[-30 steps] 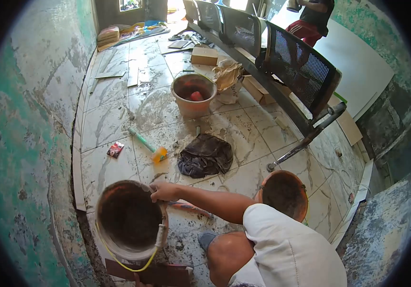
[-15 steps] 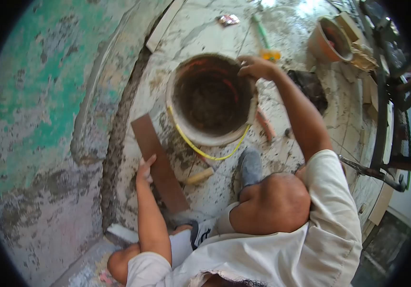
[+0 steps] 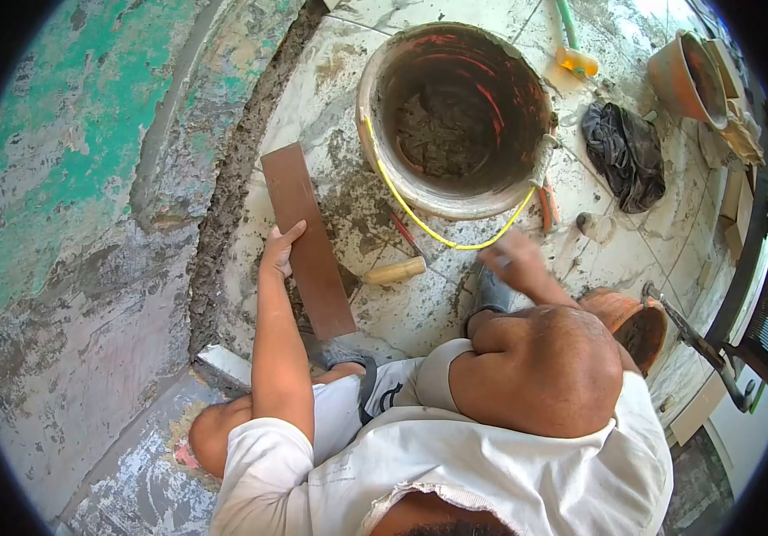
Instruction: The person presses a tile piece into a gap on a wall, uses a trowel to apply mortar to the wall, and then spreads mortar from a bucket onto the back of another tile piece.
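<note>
My left hand (image 3: 284, 248) grips the long edge of a narrow brown tile strip (image 3: 308, 241), thumb across its face. The strip is held aslant over the mortar-spattered floor. Blurred by motion, my right hand (image 3: 518, 261) hovers above my shoe, just below the yellow handle (image 3: 438, 239) of a large bucket (image 3: 451, 207); its fingers are smeared. Grey mortar (image 3: 438, 134) lies in the bottom of this bucket. Beside the tile strip rests a tool with a wooden handle (image 3: 395, 271), its other end partly hidden by the strip.
A broken-out groove (image 3: 223, 196) runs along the foot of the peeling green wall (image 3: 89, 134). To the right are a crumpled black bag (image 3: 623, 156), an orange bucket (image 3: 688, 80) and another orange container (image 3: 638, 330) near my knee. A green-handled tool (image 3: 570, 40) lies beyond the big bucket.
My right hand has left the bucket's rim and come back toward my knee. My left hand still holds the tile strip. The view has shifted, and the orange container by my knee now shows.
</note>
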Demonstrator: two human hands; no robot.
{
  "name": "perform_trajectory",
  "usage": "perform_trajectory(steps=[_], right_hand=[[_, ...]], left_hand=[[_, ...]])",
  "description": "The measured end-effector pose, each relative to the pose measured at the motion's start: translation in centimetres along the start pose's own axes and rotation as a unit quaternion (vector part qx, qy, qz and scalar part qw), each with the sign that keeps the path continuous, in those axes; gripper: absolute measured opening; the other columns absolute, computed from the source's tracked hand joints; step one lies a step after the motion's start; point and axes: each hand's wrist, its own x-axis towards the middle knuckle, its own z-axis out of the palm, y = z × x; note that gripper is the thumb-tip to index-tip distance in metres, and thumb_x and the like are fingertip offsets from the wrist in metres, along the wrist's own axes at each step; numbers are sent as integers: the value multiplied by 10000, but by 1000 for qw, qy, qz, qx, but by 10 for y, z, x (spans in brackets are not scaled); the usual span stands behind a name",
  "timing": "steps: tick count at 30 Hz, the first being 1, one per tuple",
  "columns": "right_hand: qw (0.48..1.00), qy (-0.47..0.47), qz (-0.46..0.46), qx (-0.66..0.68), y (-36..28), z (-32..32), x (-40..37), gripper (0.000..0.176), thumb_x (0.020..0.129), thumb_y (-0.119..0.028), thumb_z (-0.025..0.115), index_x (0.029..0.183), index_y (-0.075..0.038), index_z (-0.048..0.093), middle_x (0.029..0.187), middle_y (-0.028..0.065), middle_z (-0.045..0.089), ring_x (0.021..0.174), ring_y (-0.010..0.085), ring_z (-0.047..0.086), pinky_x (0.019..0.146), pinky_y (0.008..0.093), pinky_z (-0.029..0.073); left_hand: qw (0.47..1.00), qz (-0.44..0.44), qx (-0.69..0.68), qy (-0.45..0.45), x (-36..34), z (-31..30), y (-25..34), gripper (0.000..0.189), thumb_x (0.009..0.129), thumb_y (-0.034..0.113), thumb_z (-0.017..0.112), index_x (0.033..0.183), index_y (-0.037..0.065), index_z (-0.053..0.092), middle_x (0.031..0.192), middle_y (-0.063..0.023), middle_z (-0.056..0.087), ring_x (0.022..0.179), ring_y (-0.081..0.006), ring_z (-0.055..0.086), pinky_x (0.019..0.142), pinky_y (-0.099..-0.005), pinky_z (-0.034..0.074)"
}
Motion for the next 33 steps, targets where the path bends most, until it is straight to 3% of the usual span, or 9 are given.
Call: perform_trajectory(steps=[3,8,10,16,18,22,26,31,33], right_hand=[[976,-193,-89,48,-13,59,13,305,807,-371,713,897,-95,619,802,91,608,763,303,629,673,412,524],[930,-227,-287,21,-35,151,55,414,856,-380,639,1113,-63,568,1014,132,673,938,351,647,857,484,503],[872,-457,-164,-61,-45,180,61,335,856,-237,610,1129,-52,558,941,158,682,945,354,649,852,490,501],[877,-473,12,86,-38,96,60,268,817,-152,569,1039,-2,579,891,198,676,848,361,674,751,470,522],[884,-465,-16,-42,-43,19,68,318,811,-185,580,1088,-30,557,869,196,673,815,355,676,717,475,520],[809,-540,181,-142,-38,-80,47,313,828,-271,622,1112,-145,584,829,189,664,811,368,664,689,480,515],[829,-459,290,-137,-34,-171,16,444,805,-413,687,1152,-157,582,826,179,666,796,374,653,701,486,498],[856,-317,386,-135,-10,-247,-32,488,785,-273,722,1200,-77,555,828,178,655,744,339,647,690,434,493],[844,-255,460,-106,-10,-260,-20,502,783,-245,717,1213,-67,530,851,194,654,790,367,638,722,441,488]], left_hand=[[1000,3,17,17,-2,-8,4,635,768,228,816,1257,-10,488,1144,-155,612,1016,-269,628,838,-410,532],[998,24,53,-16,6,-8,14,561,799,212,787,1240,15,503,1113,-122,625,999,-248,630,831,-401,534],[995,7,98,13,4,-7,21,578,789,208,793,1248,12,503,1125,-119,626,1008,-242,629,845,-390,528],[991,19,129,-12,11,-8,24,713,729,230,844,1280,-25,469,1165,-155,619,1012,-259,634,853,-388,526],[992,29,124,-15,16,-7,19,729,723,235,848,1286,-25,465,1168,-157,619,1011,-261,635,852,-386,528],[994,38,103,-11,24,-3,1,758,708,255,859,1291,-30,466,1155,-155,626,1012,-263,637,854,-387,535],[992,42,117,-10,22,3,-9,746,714,252,852,1281,-40,465,1148,-170,628,990,-279,649,832,-393,548],[964,97,242,43,27,9,-14,636,743,274,825,1212,-38,529,1093,-174,663,973,-276,664,807,-381,553],[868,114,474,91,21,17,-6,570,757,299,811,1167,-17,573,1074,-187,679,999,-296,665,816,-396,547]])
